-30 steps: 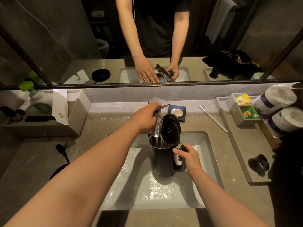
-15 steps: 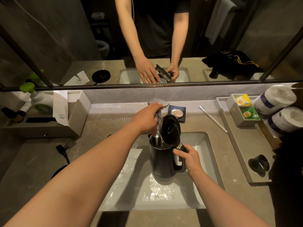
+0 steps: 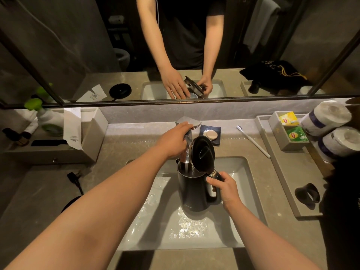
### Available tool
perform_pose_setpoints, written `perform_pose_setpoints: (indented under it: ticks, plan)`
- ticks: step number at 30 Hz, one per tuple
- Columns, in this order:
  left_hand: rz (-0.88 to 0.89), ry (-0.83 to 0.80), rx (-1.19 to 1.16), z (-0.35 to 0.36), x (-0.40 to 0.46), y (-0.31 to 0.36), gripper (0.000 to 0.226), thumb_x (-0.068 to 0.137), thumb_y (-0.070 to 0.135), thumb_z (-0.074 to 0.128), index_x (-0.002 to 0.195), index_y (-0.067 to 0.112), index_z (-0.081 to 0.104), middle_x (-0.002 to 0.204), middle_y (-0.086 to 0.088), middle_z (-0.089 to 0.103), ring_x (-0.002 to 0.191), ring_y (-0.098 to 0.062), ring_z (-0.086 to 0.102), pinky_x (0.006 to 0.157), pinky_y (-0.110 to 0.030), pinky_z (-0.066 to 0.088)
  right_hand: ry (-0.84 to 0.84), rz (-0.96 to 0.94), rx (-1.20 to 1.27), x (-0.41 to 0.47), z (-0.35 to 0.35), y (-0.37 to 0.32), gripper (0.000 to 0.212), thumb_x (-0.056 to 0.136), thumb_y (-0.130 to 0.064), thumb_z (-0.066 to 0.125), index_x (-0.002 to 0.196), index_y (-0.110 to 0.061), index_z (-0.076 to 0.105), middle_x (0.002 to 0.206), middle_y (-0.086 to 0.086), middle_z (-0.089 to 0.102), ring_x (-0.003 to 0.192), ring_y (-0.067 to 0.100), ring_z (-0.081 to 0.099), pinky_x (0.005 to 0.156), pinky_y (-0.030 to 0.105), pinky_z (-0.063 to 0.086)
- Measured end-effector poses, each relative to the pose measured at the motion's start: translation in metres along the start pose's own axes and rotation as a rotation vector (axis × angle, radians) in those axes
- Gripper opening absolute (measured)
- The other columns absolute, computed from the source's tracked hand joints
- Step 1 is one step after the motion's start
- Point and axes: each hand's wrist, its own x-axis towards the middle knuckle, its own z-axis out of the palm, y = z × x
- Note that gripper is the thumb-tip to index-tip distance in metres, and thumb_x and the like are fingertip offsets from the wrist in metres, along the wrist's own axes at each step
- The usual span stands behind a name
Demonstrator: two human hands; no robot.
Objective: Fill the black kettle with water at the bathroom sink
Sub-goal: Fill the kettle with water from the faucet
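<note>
- The kettle (image 3: 191, 190) stands upright inside the sink (image 3: 239, 172), a little right of the basin's middle, with its mouth under the tap (image 3: 188, 123).
- Its lid (image 3: 202, 152) is swung open and tilts up toward 1 o'clock above the mouth.
- A thin stream of water (image 3: 186, 160) runs from the tap's spout down into the open kettle.
- The right hand (image 3: 224, 189) is wrapped around the kettle's handle at the kettle's 3 o'clock side, thumb on top near the lid hinge.
- The left hand (image 3: 173, 141) rests on the tap at 12 o'clock from the kettle, fingers curled over its lever; how firmly it grips I cannot tell.
- Wet patches glint on the basin floor at 6 and 9 o'clock from the kettle.
- On the table (image 3: 124, 145) behind the sink, a soap (image 3: 210, 135) lies on a dark dish just right of the tap.
- A toothbrush (image 3: 253, 141) lies at 2 o'clock from the kettle, slanting toward the tray (image 3: 282, 184).
- The tray at 3 o'clock carries a box with tea bags (image 3: 292, 127) and a black ring-shaped thing (image 3: 307, 195).
- Two paper rolls (image 3: 331, 131) sit at the far right edge.
- At 9 o'clock, well apart from the sink, a plug (image 3: 72, 177) and its cord lie on the table.
- At 10 o'clock a white box (image 3: 93, 131) holds a paper slip, with a green-capped bottle (image 3: 46, 117) beside it.
- The mirror (image 3: 78, 45) above shows both arms and the open lid.
</note>
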Motion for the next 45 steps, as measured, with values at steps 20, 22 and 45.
perform_pose_setpoints:
  ticks: [20, 22, 45]
  plan:
    - [-0.028, -0.031, -0.037, -0.008, -0.008, 0.013, 0.064, 0.088, 0.003, 0.047, 0.147, 0.024, 0.036, 0.157, 0.0, 0.031, 0.139, -0.023, 0.034, 0.111, -0.041, 0.033, 0.012, 0.001, 0.016, -0.005, -0.002, 0.004, 0.029, 0.06, -0.029, 0.083, 0.073, -0.011, 0.063, 0.06, -0.004, 0.062, 0.065, 0.023, 0.054, 0.059, 0.035, 0.047]
    - [-0.026, -0.029, -0.036, -0.008, -0.009, 0.013, 0.063, 0.088, 0.003, 0.046, 0.147, 0.024, 0.036, 0.157, 0.0, 0.031, 0.139, -0.023, 0.034, 0.111, -0.041, 0.033, 0.01, 0.002, 0.011, -0.005, -0.002, 0.004, 0.03, 0.059, -0.03, 0.082, 0.073, -0.012, 0.063, 0.059, -0.006, 0.061, 0.064, 0.022, 0.054, 0.058, 0.034, 0.047]
    - [-0.043, -0.049, -0.074, -0.005, -0.007, 0.009, 0.066, 0.089, 0.003, 0.05, 0.146, 0.034, 0.036, 0.158, 0.003, 0.029, 0.139, -0.023, 0.035, 0.108, -0.045, 0.038, 0.02, -0.025, 0.04, -0.007, -0.002, 0.005, 0.024, 0.062, -0.028, 0.081, 0.074, -0.014, 0.065, 0.058, -0.011, 0.064, 0.07, 0.024, 0.057, 0.063, 0.036, 0.046]
